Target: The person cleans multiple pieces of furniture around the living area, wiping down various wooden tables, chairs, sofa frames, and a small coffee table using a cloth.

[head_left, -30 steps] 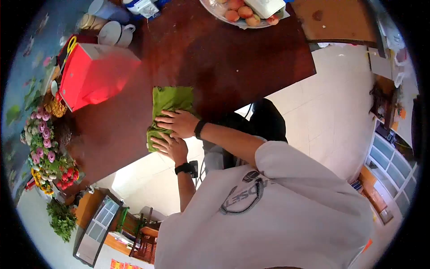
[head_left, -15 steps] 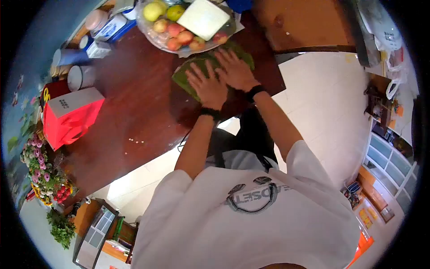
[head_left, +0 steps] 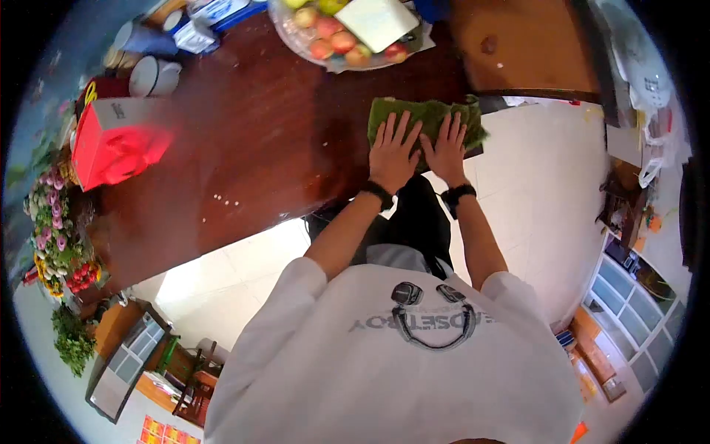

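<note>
A green cloth [head_left: 381, 111] lies spread on the dark red wooden table [head_left: 259, 111], near its right end. Its right edge reaches the table's corner. My left hand [head_left: 395, 152] presses flat on the cloth's left half, fingers stretched out. Beside it, my right hand [head_left: 446, 153] lies on the right half with fingers spread. Both palms face down, and neither hand grips the cloth. Each wrist wears a black band.
Beyond the cloth stands a plate of fruit [head_left: 340, 44] with a white box [head_left: 376, 22] on it. A red gift bag [head_left: 111, 144], a white mug [head_left: 154, 76] and flowers [head_left: 55, 214] line the left side. Small white bits [head_left: 227, 200] dot the tabletop.
Both hands have slid the cloth right and toward me, from close by the fruit plate to the table's right corner. The hands stay flat on it. The camera view has shifted too.
</note>
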A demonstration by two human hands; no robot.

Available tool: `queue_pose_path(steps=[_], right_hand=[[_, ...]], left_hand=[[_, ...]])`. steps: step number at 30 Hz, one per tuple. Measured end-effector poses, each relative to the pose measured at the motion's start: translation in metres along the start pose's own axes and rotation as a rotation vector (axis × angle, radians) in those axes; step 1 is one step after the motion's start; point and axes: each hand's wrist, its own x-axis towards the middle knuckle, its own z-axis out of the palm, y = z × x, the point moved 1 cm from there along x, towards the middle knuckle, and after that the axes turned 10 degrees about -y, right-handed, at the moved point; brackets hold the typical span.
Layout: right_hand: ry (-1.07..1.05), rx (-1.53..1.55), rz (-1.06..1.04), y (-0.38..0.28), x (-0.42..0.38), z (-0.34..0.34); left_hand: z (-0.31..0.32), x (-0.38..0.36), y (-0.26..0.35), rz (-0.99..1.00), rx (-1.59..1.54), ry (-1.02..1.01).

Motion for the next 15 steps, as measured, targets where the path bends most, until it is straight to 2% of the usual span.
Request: queue_pose_path(steps=[3, 4, 5, 6, 7, 9, 13, 15], right_hand=[[0.053, -0.052, -0.062, -0.058, -0.040, 0.049], [0.027, -0.052, -0.064, -0.092, -0.055, 0.059], [-0.088, -0.048, -0.067, -0.134, -0.066, 0.062], [-0.200, -0.047, -0.076, -0.164, -0.072, 0.063], [-0.221, -0.046, -0.098, -0.184, -0.073, 0.070], [-0.233, -0.055, -0.293, -0.235, -0.075, 0.090], [-0.220, -0.078, -0.338, -0.276, -0.041, 0.082], [-0.098, -0.076, -0.417, -0.292, 0.001, 0.074]], left_hand=[[-0.016, -0.075, -0.039, -0.082, -0.125, -0.123], [-0.025, -0.104, -0.057, -0.177, -0.107, -0.079], [-0.035, -0.131, -0.075, -0.270, -0.085, -0.031], [-0.044, -0.155, -0.091, -0.291, -0.090, -0.037], [-0.055, -0.180, -0.109, -0.364, -0.055, -0.015], [-0.074, -0.219, -0.143, -0.466, 0.017, 0.015], [-0.091, -0.215, -0.174, -0.458, 0.002, -0.030], [-0.103, -0.171, -0.200, -0.446, 0.051, 0.106]])
